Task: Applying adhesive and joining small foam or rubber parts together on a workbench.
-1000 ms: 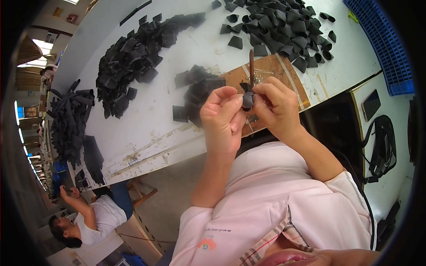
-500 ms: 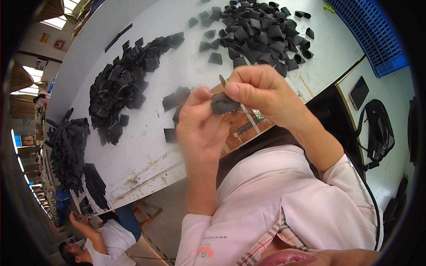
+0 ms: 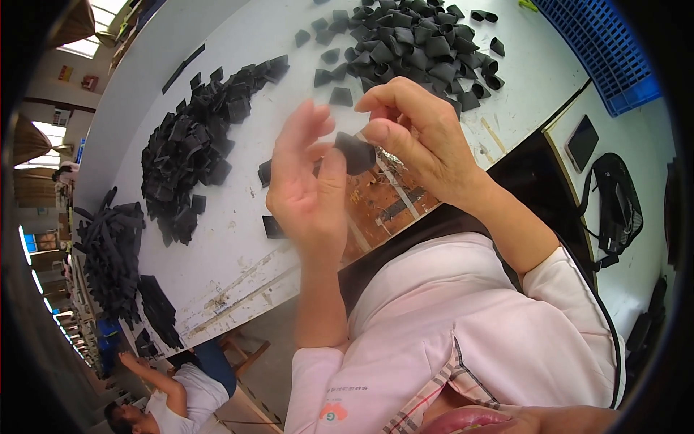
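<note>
A small black folded piece of material (image 3: 356,153) is held up between my hands above the table's near edge. My left hand (image 3: 307,184), slightly blurred, has its thumb against the piece's left edge, with the other fingers fanned upward; their grip behind it is partly hidden. Close by on the right, my right hand (image 3: 426,141) has its thumb tip at the piece's upper corner and its bent index finger apart from the thumb. Beneath the hands lies a stained brown board (image 3: 383,199). A few flat black pieces (image 3: 273,227) lie beside my left hand.
Black looped pieces (image 3: 416,43) are heaped at the far side. Left lie a pile of flat black pieces (image 3: 188,148) and a bundle of black strips (image 3: 108,246). A blue crate (image 3: 603,54), phone (image 3: 583,143) and black mesh bag (image 3: 616,210) are right. Another person (image 3: 184,390) sits lower left.
My hands have loosened from a tight pinch on the black piece. The right index finger has lifted off the thumb, and the left fingers have spread. A thin dark point by the right thumb no longer shows.
</note>
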Motion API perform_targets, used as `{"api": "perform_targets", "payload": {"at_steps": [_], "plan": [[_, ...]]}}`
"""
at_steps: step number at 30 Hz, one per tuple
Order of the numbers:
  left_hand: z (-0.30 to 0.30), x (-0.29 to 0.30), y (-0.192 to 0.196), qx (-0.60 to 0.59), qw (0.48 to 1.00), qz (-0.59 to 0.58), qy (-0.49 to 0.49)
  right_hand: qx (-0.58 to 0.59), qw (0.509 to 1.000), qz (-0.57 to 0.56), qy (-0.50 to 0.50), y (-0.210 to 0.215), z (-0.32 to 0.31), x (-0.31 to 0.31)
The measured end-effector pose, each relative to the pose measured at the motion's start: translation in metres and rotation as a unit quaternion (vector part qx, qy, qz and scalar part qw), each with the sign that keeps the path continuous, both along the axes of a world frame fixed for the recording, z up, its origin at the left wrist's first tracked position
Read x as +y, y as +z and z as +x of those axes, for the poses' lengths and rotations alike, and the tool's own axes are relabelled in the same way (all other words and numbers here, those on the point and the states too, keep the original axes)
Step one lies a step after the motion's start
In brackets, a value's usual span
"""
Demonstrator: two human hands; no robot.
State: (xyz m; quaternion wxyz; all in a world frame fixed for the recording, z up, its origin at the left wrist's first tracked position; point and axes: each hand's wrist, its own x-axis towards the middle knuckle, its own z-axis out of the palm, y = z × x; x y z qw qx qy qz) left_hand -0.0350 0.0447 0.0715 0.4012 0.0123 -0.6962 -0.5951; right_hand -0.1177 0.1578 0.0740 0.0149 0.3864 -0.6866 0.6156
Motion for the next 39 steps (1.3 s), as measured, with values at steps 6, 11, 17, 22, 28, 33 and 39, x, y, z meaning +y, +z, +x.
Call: {"api": "perform_targets", "payload": {"at_steps": [6,11,17,22,28,33,39], "plan": [[0.002,0.002,0.002,-0.015,1.0,0.01,-0.017,0.083,0.996,0.029,0.029,0.012,0.013,0.007],[0.007,-0.004,-0.004,0.104,0.931,0.327,-0.128,0.086,0.996,0.005,0.017,0.013,0.016,0.0],[0.012,0.0,-0.01,0.106,0.936,0.315,-0.12,0.182,0.983,0.0,-0.024,-0.001,0.014,0.0],[0.015,-0.001,-0.011,0.062,0.963,0.244,-0.091,0.2,0.978,-0.031,-0.04,-0.011,0.014,0.0],[0.015,-0.03,-0.012,-0.007,0.992,0.113,0.048,0.089,0.994,0.037,0.05,0.007,0.001,0.006],[0.019,-0.127,-0.079,-0.192,0.948,-0.081,0.239,-0.327,0.931,-0.164,0.0,0.011,-0.043,0.015],[0.028,-0.163,-0.128,-0.418,0.816,-0.332,0.223,-0.417,0.907,-0.014,0.058,-0.036,0.002,0.025]]}}
